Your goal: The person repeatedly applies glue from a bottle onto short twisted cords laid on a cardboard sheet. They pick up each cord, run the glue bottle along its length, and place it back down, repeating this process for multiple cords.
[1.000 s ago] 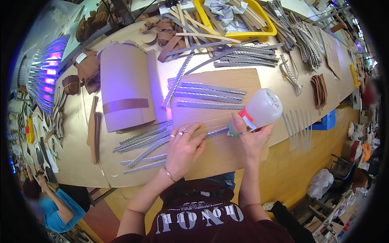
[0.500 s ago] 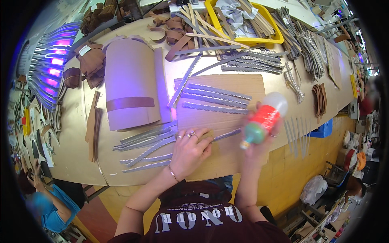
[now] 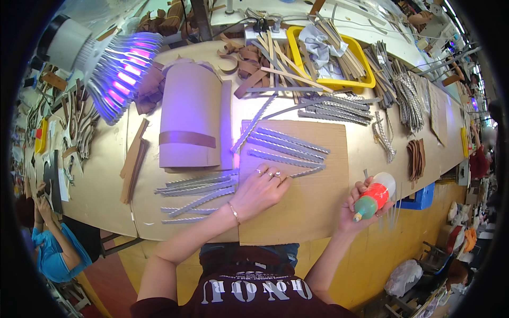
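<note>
My right hand point(image 3: 352, 210), at the right edge of the cardboard sheet, is closed around a squeeze bottle point(image 3: 375, 196) with a red label and a green lower part. The bottle tilts, its nozzle pointing down and to the left. On the cardboard point(image 3: 313, 206), my left hand point(image 3: 263, 188) has curled fingers at one end of a grey braided strip point(image 3: 308, 171); the fingers cover that end. Several braided strips point(image 3: 289, 147) lie side by side just beyond it. More grey strips point(image 3: 199, 185) rest to the left of my left wrist.
A brown cardboard roll point(image 3: 190, 116) stands at the left behind the strips. A lit lamp point(image 3: 124, 77) hangs at the upper left. The yellow basket point(image 3: 366, 84) and strip bundles point(image 3: 407, 103) are at the back right. Another person's arm point(image 3: 55, 228) shows far left.
My right hand has moved right and towards me with the bottle, away from the strips. My left hand has shifted slightly right, still at the strip. The view has also shifted.
</note>
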Available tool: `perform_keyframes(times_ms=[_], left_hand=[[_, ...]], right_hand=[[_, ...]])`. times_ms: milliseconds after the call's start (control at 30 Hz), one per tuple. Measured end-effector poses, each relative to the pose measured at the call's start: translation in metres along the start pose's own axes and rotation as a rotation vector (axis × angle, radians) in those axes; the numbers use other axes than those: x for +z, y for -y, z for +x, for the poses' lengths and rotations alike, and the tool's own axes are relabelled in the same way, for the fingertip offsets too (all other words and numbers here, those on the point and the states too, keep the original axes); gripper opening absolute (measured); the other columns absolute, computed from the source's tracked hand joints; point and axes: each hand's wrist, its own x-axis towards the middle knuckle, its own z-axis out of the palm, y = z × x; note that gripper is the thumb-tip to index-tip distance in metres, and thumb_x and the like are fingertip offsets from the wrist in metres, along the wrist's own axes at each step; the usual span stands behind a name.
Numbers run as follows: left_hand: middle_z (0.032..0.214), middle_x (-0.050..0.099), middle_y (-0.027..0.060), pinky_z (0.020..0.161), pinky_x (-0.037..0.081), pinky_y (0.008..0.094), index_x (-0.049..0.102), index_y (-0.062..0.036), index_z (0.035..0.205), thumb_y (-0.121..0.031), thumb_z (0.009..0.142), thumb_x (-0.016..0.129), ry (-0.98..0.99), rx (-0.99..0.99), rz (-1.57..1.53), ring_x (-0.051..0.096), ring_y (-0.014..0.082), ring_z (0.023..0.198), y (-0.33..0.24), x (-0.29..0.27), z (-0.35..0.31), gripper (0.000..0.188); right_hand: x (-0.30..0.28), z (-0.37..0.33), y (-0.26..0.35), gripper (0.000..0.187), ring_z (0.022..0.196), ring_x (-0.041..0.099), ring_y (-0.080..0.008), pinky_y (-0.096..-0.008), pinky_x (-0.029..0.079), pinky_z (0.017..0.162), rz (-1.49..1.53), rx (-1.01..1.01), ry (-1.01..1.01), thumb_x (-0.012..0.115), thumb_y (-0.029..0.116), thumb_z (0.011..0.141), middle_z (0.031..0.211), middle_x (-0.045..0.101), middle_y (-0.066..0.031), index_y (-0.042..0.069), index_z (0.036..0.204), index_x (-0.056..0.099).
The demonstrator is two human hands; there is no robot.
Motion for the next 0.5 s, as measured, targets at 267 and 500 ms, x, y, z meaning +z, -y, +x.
perform_keyframes(times_ms=[267,500], left_hand=[[0.108,0.062,0.0081,0.096,0.04,0.0414,0.062,-0.0052,0.093,-0.011,0.08,0.058,-0.065,0.043,-0.044,0.057,0.0234,0.102,0.016,-0.018,0.027,0.015],[0.101,0.064,0.0106,0.093,0.041,0.0425,0.066,-0.0064,0.096,-0.016,0.082,0.063,-0.153,-0.224,-0.035,0.059,0.0275,0.099,0.054,-0.017,0.102,0.016]], right_hand=[[-0.008,0.003,-0.024,0.081,0.067,0.046,-0.0183,-0.0294,0.037,0.048,0.054,0.037,-0.028,0.059,0.064,0.084,0.094,0.056,-0.0145,-0.002,0.128,0.045],[-0.008,0.005,-0.021,0.079,0.064,0.046,-0.0167,-0.0303,0.039,0.05,0.187,0.083,0.009,0.059,0.066,0.083,0.093,0.056,-0.013,0.0,0.126,0.045]])
